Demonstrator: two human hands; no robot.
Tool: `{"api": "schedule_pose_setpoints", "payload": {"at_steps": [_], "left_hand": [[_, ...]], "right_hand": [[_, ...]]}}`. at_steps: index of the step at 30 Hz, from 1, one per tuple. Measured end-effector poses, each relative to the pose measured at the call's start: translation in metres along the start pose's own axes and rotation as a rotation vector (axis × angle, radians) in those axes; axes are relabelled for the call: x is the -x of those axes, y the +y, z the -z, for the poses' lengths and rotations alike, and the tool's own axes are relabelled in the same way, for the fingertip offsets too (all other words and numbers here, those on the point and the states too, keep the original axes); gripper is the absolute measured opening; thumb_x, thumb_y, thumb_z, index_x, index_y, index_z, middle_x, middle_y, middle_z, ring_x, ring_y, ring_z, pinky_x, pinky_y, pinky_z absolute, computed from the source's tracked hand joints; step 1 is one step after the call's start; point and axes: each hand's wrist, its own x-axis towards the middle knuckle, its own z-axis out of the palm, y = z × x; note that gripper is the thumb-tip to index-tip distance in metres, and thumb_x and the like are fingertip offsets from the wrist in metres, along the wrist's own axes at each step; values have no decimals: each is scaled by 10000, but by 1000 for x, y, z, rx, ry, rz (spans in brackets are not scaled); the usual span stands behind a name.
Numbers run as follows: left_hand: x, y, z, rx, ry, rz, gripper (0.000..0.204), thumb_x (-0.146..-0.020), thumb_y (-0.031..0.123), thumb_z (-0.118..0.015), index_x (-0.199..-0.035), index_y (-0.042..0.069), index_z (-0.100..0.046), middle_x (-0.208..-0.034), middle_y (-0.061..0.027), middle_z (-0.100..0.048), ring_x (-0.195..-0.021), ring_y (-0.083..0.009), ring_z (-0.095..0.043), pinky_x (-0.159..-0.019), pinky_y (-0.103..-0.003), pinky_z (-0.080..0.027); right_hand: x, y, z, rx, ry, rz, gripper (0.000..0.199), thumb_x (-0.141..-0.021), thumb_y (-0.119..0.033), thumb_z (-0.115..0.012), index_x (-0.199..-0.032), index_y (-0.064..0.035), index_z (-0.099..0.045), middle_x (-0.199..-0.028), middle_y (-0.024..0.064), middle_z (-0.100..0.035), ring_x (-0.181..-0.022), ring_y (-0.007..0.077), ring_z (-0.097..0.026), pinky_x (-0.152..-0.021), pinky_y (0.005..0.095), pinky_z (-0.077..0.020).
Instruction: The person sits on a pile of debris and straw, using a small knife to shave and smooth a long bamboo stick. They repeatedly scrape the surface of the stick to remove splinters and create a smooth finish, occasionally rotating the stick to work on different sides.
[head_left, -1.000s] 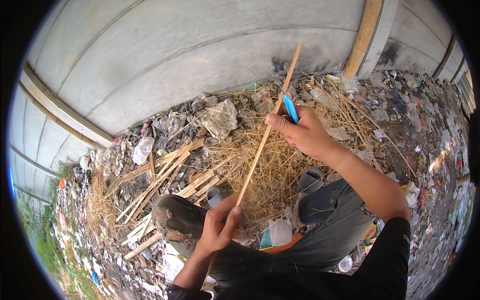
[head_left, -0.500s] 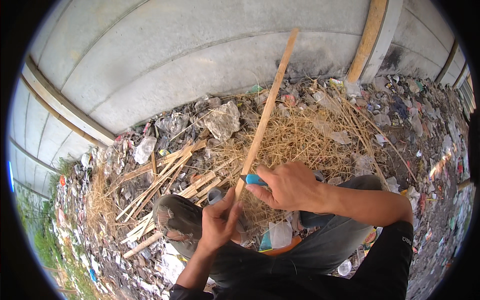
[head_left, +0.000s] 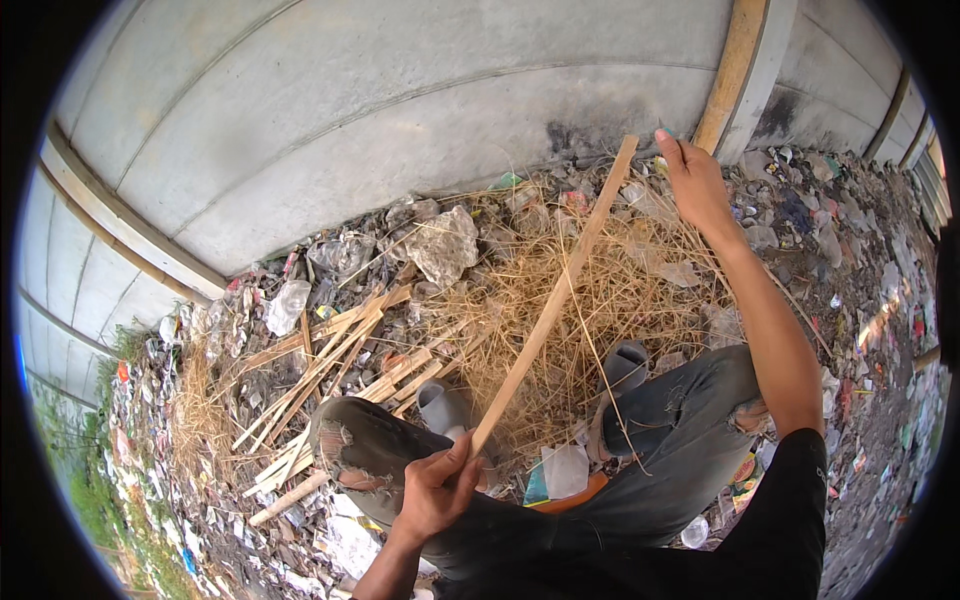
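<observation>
A long thin wooden strip slants from my lap up toward the wall. My left hand grips its near end, just above my left knee in torn grey jeans. Out at arm's length, my right hand sits beside the strip's far tip, fingers curled. Only a small teal tip of the blue-handled tool shows at the top of that hand. Under the strip lies a heap of dry straw.
I squat on littered ground in grey shoes. A pile of split wooden strips lies at the left. Crumpled clear plastic rests by the concrete wall. A wooden post leans at the upper right. Scattered rubbish covers the right side.
My right hand slid down the strip to near my left hand, then ran up along it to its far tip. The left hand kept its grip on the near end.
</observation>
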Motion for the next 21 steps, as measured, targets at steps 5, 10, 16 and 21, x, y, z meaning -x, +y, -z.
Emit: {"api": "schedule_pose_setpoints", "payload": {"at_steps": [5,10,16,21], "left_hand": [[-6,0,3,4,100,121,408,-922,8,-720,-1316,-66,-643,-703,-139,-658,-592,-198,-677,-589,-304,-521],[-30,0,-4,-30,117,126,403,-930,15,-722,-1317,-66,-643,-673,-133,-618,-558,-138,-609,-546,-289,-479],[-34,0,-16,-29,157,96,401,-923,5,-725,-1310,-68,-650,-681,-143,-632,-550,-126,-606,-555,-275,-489],[-13,7,-11,-6,122,151,385,-930,8,-716,-1298,-84,-648,-668,-146,-638,-561,-144,-643,-564,-277,-503]], "right_hand": [[46,-18,-13,-153,-130,128,652,-1091,-555,-439,-823,16,-603,-543,98,-420,-491,257,-414,-528,423,-356],[121,-98,-25,-189,-486,462,535,-1061,-533,-510,-879,-44,-628,-543,123,-552,-481,349,-567,-480,461,-424],[145,-108,-40,-123,-581,388,520,-1058,-527,-507,-935,-45,-656,-551,160,-594,-525,395,-630,-488,506,-469],[109,-89,-48,-156,-504,354,507,-1069,-508,-493,-961,-43,-665,-540,165,-582,-515,399,-622,-493,500,-481]]}}
